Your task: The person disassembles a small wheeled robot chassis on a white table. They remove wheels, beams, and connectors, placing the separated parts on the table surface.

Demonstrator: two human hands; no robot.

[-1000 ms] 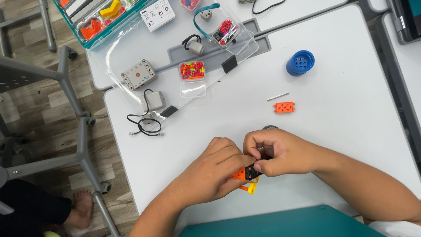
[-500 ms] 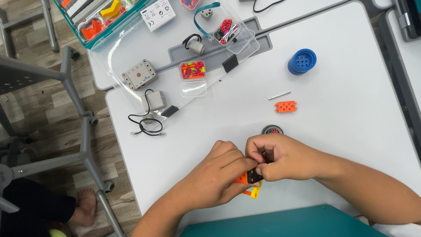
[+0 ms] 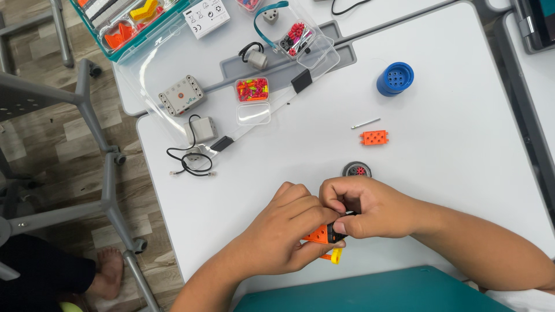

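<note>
white desk (image 3: 462, 173) under overhead view, wood floor at left. left hand (image 3: 283, 231) and right hand (image 3: 370, 208) meet near the front edge, both clenched on a small orange-and-black build (image 3: 325, 233) with a yellow piece (image 3: 335, 256) hanging below. judged step: pressing a part into the build; next move likely calls for a firm pinch and steady alignment. grey wheel (image 3: 356, 169) just beyond the right hand, orange block (image 3: 374, 137) and thin pin (image 3: 365, 123) farther out, blue spool (image 3: 395, 78) well apart. open desk room to the right; teal surface (image 3: 376, 292) close below the hands
</note>
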